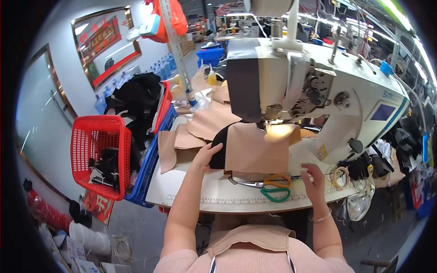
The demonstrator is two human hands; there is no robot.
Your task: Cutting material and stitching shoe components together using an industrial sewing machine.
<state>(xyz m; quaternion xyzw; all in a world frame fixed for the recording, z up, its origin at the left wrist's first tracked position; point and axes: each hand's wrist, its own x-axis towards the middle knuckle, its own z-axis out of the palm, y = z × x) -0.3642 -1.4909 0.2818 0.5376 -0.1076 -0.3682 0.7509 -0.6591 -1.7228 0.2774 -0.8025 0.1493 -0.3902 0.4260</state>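
Observation:
A beige fabric panel [257,150] lies under the lit needle area of a white sewing machine [364,91]. Along its left side shows a black fabric piece [219,150]. My left hand [207,155] grips the black piece's left edge, thumb on top and the other fingers partly hidden. My right hand [315,179] is at the right of the panel, apart from it, with fingers loosely bent and nothing visible in them. Between my hands, scissors [275,187] with orange and green handles rest near the table's front edge, partly under the panel.
More beige pieces [207,120] are spread left of the machine. Red baskets [122,159] and a blue crate [148,182] with black material stand left of the table [182,191]. A yellow bottle [212,77] stands behind. Tape rolls [340,177] and black bundles lie at the right.

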